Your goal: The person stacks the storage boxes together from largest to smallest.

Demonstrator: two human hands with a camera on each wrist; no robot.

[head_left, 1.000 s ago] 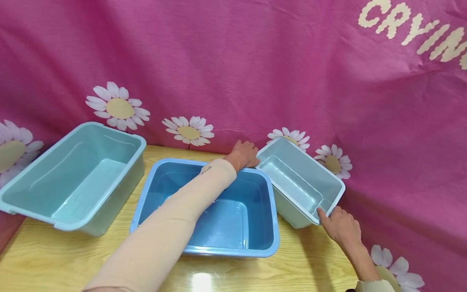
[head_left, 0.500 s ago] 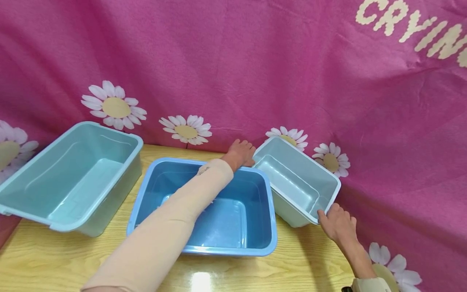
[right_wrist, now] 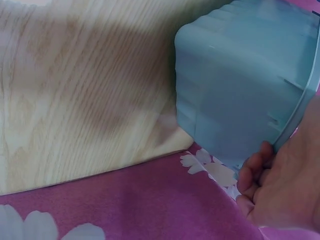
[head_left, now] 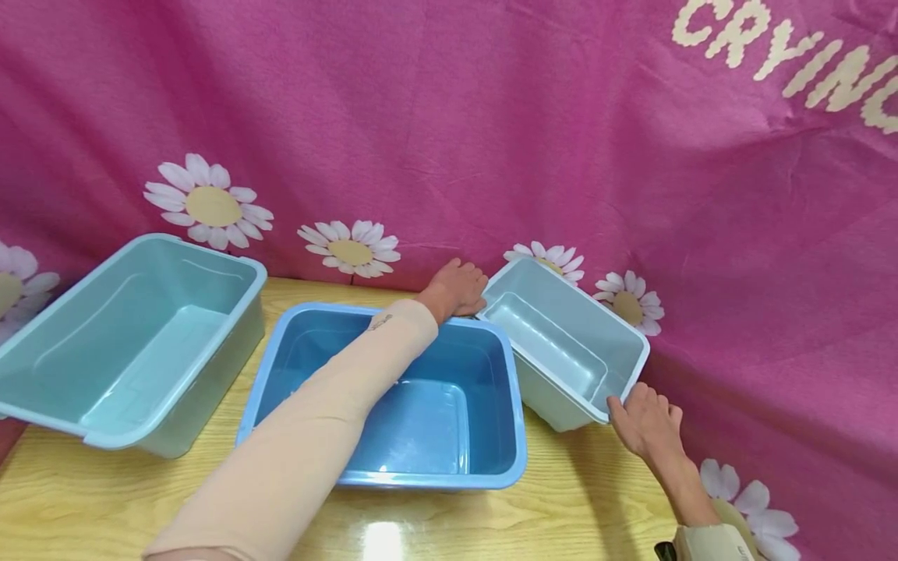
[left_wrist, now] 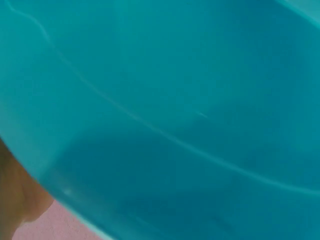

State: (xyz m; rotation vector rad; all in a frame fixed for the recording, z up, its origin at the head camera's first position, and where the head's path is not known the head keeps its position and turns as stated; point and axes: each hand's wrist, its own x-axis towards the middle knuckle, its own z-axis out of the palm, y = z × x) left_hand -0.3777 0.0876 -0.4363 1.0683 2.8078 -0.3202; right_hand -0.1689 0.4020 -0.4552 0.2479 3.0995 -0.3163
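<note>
At the right of the head view is a small grey-blue plastic bin (head_left: 554,343). My right hand (head_left: 647,421) grips its near right corner, thumb at the rim; in the right wrist view the fingers (right_wrist: 256,167) curl beneath that rim. My left hand (head_left: 456,288) reaches across a larger blue bin (head_left: 421,479) and holds the grey-blue bin at its far left end; its fingertips are partly hidden. The left wrist view is filled by a smooth blue bin wall (left_wrist: 165,90), with part of a hand beyond the edge.
A large teal bin (head_left: 161,374) stands at the left of the wooden table (head_left: 449,530). Behind the table hangs a magenta cloth (head_left: 421,117) with printed daisies and lettering. The table's edge (right_wrist: 100,173) lies close to the grey-blue bin in the right wrist view.
The head view has swung slightly to the right. My left fingers look more bent, and the grey-blue bin's right end sits slightly higher. Both hands stay at that bin.
</note>
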